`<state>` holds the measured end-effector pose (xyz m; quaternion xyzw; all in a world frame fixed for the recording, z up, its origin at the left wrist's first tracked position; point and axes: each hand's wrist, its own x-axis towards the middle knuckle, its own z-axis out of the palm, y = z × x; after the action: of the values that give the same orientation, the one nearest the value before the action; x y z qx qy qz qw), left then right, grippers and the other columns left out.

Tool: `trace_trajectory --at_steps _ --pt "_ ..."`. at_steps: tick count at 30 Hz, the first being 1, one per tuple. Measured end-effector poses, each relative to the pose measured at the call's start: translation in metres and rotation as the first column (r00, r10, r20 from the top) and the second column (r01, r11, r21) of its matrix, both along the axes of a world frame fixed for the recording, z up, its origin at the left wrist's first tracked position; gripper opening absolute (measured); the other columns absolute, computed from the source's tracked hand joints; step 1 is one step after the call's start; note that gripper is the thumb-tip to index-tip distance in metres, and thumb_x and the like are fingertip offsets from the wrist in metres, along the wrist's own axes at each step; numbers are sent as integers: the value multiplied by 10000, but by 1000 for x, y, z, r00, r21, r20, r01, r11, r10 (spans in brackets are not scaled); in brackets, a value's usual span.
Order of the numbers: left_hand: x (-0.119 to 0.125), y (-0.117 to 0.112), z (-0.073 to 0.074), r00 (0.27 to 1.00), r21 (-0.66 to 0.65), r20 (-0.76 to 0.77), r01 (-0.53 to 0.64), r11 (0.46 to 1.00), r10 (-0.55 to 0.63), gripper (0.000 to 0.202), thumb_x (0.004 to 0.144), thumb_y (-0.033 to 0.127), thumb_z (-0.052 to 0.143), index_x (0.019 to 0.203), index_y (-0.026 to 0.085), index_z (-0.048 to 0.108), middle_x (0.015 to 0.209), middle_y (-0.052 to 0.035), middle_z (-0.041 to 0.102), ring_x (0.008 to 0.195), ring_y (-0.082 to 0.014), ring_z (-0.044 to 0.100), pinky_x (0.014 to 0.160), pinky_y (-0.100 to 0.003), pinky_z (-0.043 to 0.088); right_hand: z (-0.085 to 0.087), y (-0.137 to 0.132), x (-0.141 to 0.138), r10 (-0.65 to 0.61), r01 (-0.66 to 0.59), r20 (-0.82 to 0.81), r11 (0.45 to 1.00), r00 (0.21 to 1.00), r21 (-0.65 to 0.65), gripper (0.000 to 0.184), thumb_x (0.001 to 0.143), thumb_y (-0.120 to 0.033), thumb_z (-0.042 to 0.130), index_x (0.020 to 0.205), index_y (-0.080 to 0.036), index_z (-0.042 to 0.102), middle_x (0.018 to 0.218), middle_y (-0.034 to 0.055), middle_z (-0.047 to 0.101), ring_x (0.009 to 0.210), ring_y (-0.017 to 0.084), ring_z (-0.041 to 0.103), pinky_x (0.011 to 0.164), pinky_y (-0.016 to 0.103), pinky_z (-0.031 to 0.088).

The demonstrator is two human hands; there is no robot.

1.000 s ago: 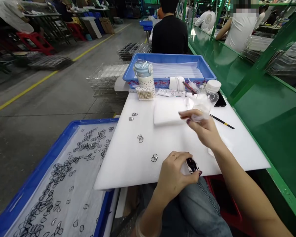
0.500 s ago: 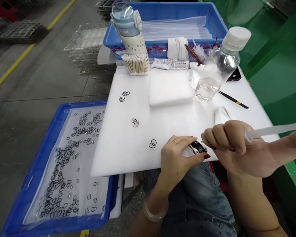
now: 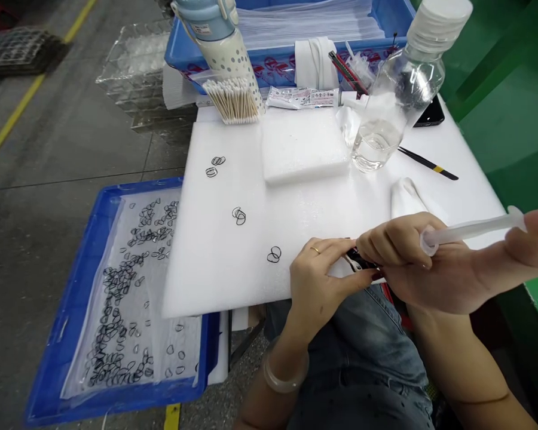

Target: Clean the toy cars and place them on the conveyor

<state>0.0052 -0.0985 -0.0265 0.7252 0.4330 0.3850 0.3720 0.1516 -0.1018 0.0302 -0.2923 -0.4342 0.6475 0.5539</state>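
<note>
My left hand (image 3: 316, 278) pinches a small black-and-white part (image 3: 355, 258) between thumb and fingers at the table's front edge. My right hand (image 3: 430, 263) is wrapped around a syringe, its thumb at the end of the white plunger (image 3: 475, 229). The barrel and tip are hidden by the fingers, which are close against the part. Left of my hands, thin black rings (image 3: 274, 254) lie in small groups on the white foam sheet (image 3: 219, 263). Just beyond my right hand is a crumpled white cloth (image 3: 406, 197).
A white foam block (image 3: 305, 146), cotton swabs (image 3: 232, 101), a tumbler (image 3: 224, 48) and a clear bottle (image 3: 397, 89) stand toward the back. Black tweezers (image 3: 428, 163) lie at right. Lower left, a blue tray (image 3: 67, 316) holds many black rings. Another blue bin (image 3: 273, 65) is behind.
My right hand has shifted slightly left, closer to my left hand, and now covers more of the part. The camera view has shifted a little. Both hands keep their hold.
</note>
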Motion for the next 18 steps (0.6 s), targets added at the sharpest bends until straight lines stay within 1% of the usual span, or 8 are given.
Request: trace_trajectory --at_steps 2,4,6,8,10,13,15,18 --pt "0 0 0 1000 2 3 1 1000 -1 259 752 432 826 902 235 748 923 -15 777 891 -209 676 812 -369 551 2 -1 -1 -46 46 1 999 999 2 603 876 -574 595 512 -211 281 470 -46 216 454 103 179 479 303 175" --pt "0 0 -1 1000 4 9 1 1000 -1 260 753 424 827 909 233 748 934 -17 778 901 -210 677 818 -369 549 4 -2 -3 -70 70 17 998 997 -6 646 844 -712 538 518 -216 284 474 -45 216 456 107 192 476 308 181" --pt "0 -1 -1 1000 3 12 2 1000 -2 248 759 421 823 907 236 749 934 -15 778 901 -210 679 817 -369 547 5 -3 -4 -82 83 29 997 996 -9 702 785 -855 443 521 -222 292 475 -43 216 456 110 199 472 313 186" --pt "0 -1 -1 1000 0 11 1 1000 -1 239 767 429 815 899 240 751 923 -10 778 894 -209 680 814 -371 547 5 -4 -5 -86 87 26 996 996 -11 718 770 -883 419 523 -219 301 475 -44 217 449 106 195 467 313 181" --pt "0 -1 -1 1000 2 12 -1 1000 1 239 768 442 811 886 243 752 913 -7 779 889 -208 681 810 -371 546 4 -5 -5 -91 91 18 996 996 -8 690 803 -820 482 520 -216 306 472 -46 214 442 103 190 460 311 174" --pt "1 -1 -1 1000 12 19 -6 1000 5 253 763 451 813 884 237 751 904 -8 780 880 -206 684 801 -365 546 4 -6 -6 -121 120 46 993 992 6 604 879 -593 602 501 -219 314 460 -47 206 435 110 185 455 313 166" --pt "1 -1 -1 1000 19 21 -5 1000 5 262 763 449 813 893 230 751 906 -13 782 875 -208 687 801 -366 547 4 -7 -6 -154 153 71 988 986 17 570 886 -465 648 490 -221 318 456 -49 203 433 112 175 455 314 163" --pt "1 -1 0 1000 14 10 -9 1000 9 269 765 455 810 914 239 754 910 -15 782 881 -213 690 802 -375 554 5 -7 -7 -193 190 115 981 975 31 557 861 -384 696 490 -216 316 461 -48 214 439 110 177 456 309 167"
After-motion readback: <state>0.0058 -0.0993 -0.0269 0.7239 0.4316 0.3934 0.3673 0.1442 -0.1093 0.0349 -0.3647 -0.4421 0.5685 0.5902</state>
